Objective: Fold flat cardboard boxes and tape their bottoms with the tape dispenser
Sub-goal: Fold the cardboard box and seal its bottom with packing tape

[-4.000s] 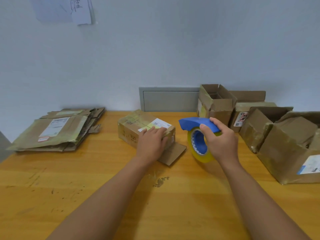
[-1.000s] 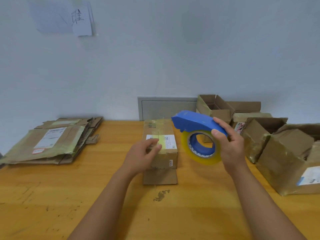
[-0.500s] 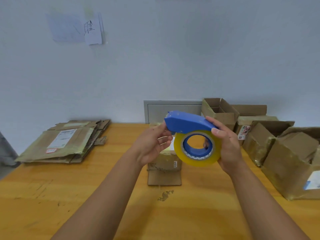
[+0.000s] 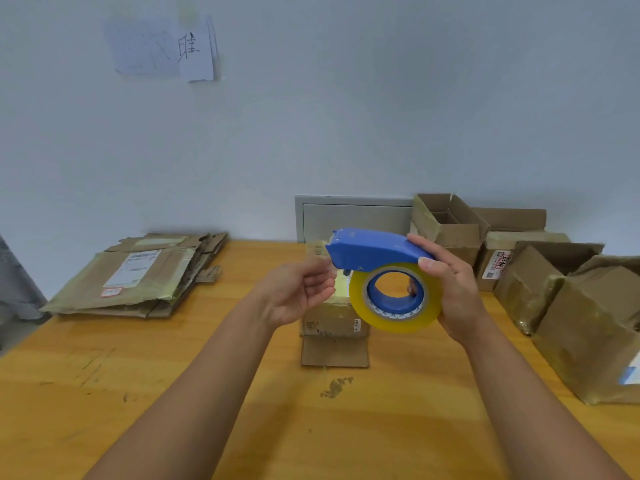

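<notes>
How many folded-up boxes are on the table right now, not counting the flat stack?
5: one box at centre behind the hands, four boxes on the right. More may be hidden behind those.

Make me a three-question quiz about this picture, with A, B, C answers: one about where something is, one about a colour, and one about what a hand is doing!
1. Where is the pile of flat cardboard?
A. On the table's left side
B. On the floor
C. On top of the open boxes

2. What colour is the tape dispenser?
A. Red
B. Blue
C. Green

3. What is the right hand doing?
A. Resting flat on the table
B. Pressing on the small box
C. Holding the tape dispenser up in the air

Answers:
1. A, the pile lies on the wooden table at the left, near the wall.
2. B, its cover is blue over a yellowish tape roll.
3. C, its fingers wrap round the dispenser, above the small box.
</notes>
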A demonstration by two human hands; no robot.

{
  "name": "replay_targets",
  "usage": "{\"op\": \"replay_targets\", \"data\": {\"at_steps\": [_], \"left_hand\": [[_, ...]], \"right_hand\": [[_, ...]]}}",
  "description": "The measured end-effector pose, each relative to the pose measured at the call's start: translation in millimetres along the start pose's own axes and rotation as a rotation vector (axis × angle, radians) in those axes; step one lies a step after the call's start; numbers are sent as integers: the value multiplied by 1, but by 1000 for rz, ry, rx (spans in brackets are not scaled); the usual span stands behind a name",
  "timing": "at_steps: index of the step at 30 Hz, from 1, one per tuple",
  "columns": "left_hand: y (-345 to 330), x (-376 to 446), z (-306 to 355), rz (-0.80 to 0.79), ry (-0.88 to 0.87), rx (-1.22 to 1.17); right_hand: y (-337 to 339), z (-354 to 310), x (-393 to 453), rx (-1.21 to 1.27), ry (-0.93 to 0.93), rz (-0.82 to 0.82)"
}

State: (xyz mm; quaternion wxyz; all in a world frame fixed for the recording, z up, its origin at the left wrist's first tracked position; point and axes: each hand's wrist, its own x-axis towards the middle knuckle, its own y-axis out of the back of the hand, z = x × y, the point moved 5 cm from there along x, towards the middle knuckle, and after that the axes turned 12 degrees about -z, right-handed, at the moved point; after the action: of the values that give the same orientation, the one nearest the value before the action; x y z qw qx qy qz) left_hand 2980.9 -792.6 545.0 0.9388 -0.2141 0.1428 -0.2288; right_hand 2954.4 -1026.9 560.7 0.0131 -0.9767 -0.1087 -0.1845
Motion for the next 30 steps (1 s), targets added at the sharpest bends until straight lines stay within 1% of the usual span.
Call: {"op": "replay_targets", "data": {"at_steps": [4, 10, 15, 20, 25, 28, 30], "left_hand": [[5, -1, -1, 29, 27, -4], [7, -5, 1, 75, 38, 143], [10, -5, 0, 52, 43, 204], [23, -7, 10, 61, 46, 357], [52, -15, 18, 205, 33, 498], [55, -16, 13, 276, 14, 622], [54, -14, 7, 327, -3, 659]], "right_hand": [[-3, -1, -1, -47, 12, -29], [-9, -9, -4, -149, 47, -95], [-7, -12, -6, -181, 48, -126], [3, -18, -8, -244, 26, -192], [24, -18, -9, -290, -29, -216], [29, -14, -6, -339, -78, -254], [30, -10, -5, -364, -112, -276]]}}
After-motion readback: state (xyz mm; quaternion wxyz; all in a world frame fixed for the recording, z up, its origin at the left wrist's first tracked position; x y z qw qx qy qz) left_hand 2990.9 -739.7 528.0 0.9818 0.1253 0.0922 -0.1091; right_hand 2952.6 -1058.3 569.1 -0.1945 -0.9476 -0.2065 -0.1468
